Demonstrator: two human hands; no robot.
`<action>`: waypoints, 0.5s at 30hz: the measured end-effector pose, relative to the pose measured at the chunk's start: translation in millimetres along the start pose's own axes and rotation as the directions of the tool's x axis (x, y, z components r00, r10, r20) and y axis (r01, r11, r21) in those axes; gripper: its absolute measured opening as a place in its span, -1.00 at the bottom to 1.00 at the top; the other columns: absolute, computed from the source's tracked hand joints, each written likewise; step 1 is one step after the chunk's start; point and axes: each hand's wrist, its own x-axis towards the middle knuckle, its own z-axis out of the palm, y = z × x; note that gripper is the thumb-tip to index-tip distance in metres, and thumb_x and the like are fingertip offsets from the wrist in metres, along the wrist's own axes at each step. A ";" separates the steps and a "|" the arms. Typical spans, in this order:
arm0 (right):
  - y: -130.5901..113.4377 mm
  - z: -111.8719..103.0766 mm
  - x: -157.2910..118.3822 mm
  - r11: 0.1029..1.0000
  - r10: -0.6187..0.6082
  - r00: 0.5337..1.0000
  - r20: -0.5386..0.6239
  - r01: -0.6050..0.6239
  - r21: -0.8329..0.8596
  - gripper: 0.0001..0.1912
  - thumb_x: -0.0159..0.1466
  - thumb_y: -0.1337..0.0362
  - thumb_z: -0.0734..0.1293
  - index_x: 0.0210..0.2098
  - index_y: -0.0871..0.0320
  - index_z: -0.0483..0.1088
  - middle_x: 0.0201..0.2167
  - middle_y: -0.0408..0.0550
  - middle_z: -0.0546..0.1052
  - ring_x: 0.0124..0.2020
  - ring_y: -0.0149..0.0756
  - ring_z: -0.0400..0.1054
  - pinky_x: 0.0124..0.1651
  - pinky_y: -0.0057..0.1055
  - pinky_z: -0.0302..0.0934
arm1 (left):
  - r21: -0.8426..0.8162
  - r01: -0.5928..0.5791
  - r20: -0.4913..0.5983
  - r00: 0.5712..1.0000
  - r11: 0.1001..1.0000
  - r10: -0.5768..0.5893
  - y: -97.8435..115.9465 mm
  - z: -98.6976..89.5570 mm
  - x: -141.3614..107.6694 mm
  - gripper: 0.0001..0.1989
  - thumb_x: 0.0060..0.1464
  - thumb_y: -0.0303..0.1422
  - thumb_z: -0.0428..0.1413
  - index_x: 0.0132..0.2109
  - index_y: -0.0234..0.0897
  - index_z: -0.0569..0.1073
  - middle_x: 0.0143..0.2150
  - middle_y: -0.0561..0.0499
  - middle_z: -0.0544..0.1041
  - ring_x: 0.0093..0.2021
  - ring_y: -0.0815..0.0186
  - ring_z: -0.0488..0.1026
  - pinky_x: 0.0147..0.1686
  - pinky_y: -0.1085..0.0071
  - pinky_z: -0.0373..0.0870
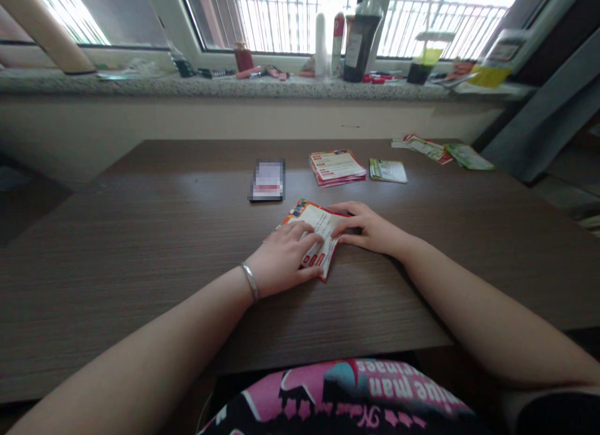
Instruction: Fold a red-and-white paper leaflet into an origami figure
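Observation:
A printed paper leaflet with a red border, pale text area and a colourful picture strip lies at an angle on the table in front of me. My left hand, wearing a silver bangle, rests on its left part, palm down with fingers apart. At the leaflet's right edge is my right hand, its fingers spread. One right fingertip touches the paper's face, and another lies by the upper corner. The hands cover part of the leaflet.
A phone-like dark slab with a blurred face lies beyond my left hand. Farther right are a stack of red-edged leaflets, a small green-and-white packet and several loose leaflets. Bottles and clutter line the stone windowsill.

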 end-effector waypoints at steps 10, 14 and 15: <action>-7.6 -0.3 2.8 0.975 -0.110 0.993 0.039 0.115 -0.192 -0.80 0.28 0.15 0.31 -0.21 0.08 0.51 0.17 0.06 0.36 0.22 -0.09 0.16 0.24 -0.03 0.09 | 0.003 0.000 -0.021 1.000 1.000 0.000 2.0 -1.9 1.3 -0.51 0.10 -0.10 0.13 0.05 -0.36 0.35 0.13 -0.20 0.36 0.17 0.03 0.27 0.17 0.11 0.23; -7.8 0.2 2.0 0.983 -0.078 0.997 -0.020 0.073 -0.167 -0.85 0.27 0.19 0.32 -0.27 0.06 0.53 0.11 0.03 0.41 0.15 -0.13 0.24 0.20 -0.06 0.14 | 0.002 -0.007 -0.017 1.000 1.000 0.007 0.9 -1.0 0.8 -0.50 0.10 -0.09 0.11 0.08 -0.35 0.36 0.17 -0.19 0.33 0.19 0.03 0.25 0.19 0.10 0.22; -7.0 0.4 1.7 0.988 -0.066 0.997 -0.033 0.061 -0.142 -0.86 0.27 0.20 0.33 -0.27 0.06 0.53 0.10 0.02 0.42 0.13 -0.15 0.27 0.18 -0.07 0.16 | 0.000 -0.005 -0.012 1.000 1.000 0.005 0.7 -0.8 0.6 -0.49 0.11 -0.09 0.11 0.09 -0.34 0.36 0.18 -0.19 0.32 0.19 0.02 0.24 0.19 0.09 0.21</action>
